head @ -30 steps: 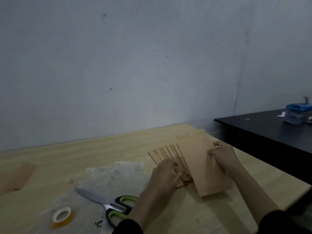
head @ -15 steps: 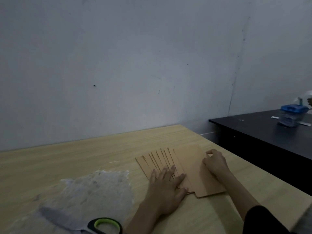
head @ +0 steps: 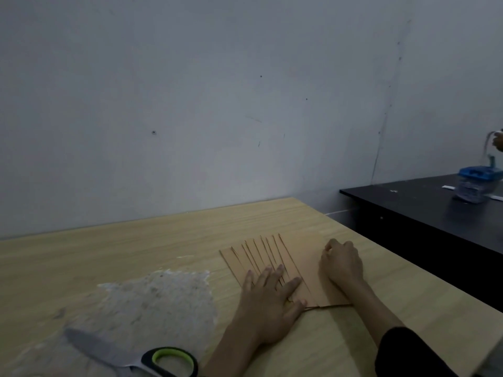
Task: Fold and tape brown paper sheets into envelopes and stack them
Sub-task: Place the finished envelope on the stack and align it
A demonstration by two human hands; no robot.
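The wooden tabletop (head: pixel 136 254) has a whitish patch (head: pixel 158 303) toward its near left corner. Close to the right edge lies a fan of brown envelopes (head: pixel 239 257). They are flat, narrow and overlapping, with long edges splayed toward the wall. The top envelope (head: pixel 304 257) shows its plain full face. The left hand (head: pixel 269 297) presses flat on the fan's near end, fingers spread. The right hand (head: pixel 341 263) rests on the top envelope's right side with fingers curled under; whether it pinches the edge cannot be told. Scissors (head: pixel 130 357) lie on the patch at the near edge.
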